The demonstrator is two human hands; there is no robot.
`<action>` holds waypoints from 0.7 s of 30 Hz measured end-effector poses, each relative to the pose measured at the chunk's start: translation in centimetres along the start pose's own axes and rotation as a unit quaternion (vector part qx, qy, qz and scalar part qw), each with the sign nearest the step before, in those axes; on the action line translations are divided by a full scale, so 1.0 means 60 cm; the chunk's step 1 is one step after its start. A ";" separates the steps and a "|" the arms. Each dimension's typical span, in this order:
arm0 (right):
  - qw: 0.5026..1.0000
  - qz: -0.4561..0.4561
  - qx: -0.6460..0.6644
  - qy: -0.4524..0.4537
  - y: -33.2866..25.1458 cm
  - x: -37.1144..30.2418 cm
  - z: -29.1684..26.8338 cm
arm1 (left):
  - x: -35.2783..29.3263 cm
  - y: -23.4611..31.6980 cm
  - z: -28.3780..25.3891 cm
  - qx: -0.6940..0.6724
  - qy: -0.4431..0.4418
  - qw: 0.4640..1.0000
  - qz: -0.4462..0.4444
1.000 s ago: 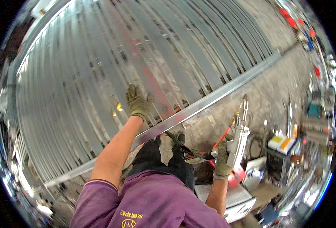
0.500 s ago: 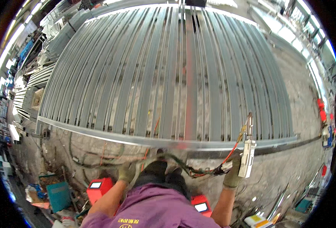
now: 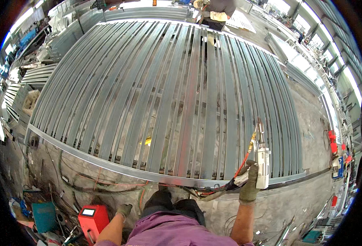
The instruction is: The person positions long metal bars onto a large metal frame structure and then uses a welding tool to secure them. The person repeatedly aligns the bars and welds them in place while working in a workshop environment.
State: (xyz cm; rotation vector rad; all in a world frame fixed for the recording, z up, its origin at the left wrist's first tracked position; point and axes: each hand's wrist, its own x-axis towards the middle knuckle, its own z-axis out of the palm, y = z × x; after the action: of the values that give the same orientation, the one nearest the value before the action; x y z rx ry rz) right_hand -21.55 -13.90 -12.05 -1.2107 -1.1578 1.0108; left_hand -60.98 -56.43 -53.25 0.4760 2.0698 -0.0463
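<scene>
Over near rail (image 3: 181,181) edge, silver tool (image 3: 263,164)

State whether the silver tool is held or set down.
Held: the gloved right hand is closed around the silver tool.

Open floor (image 3: 313,117) right of slats (image 3: 185,151), cables (image 3: 231,185) along rail (image 3: 107,165), red box (image 3: 93,224) left

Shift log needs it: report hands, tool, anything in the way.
Right hand gripping white handheld tool, nozzle pointing forward. Left hand beside red box, nothing visibly held. Possible obstruction: trailing cable bundle.
</scene>
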 end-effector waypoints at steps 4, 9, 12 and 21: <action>1.000 0.010 -0.007 -0.022 -0.035 0.033 0.038 | 0.081 -0.022 -0.042 0.160 0.094 0.959 0.216; 0.997 0.069 -0.002 -0.035 -0.075 0.080 0.057 | 0.091 0.081 -0.123 -0.200 0.093 0.973 0.074; 0.994 0.037 -0.036 -0.094 -0.092 0.109 0.079 | 0.104 0.091 -0.116 -0.106 0.176 0.968 0.147; 0.978 0.049 -0.036 -0.200 -0.113 0.176 0.183 | 0.062 0.006 -0.009 -0.044 0.066 0.997 -0.004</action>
State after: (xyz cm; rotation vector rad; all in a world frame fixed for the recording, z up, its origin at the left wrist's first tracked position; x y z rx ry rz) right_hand -31.01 -2.58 -4.27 -1.1610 -1.4663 1.3385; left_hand -62.99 -54.81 -56.02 0.4272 2.1925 0.0740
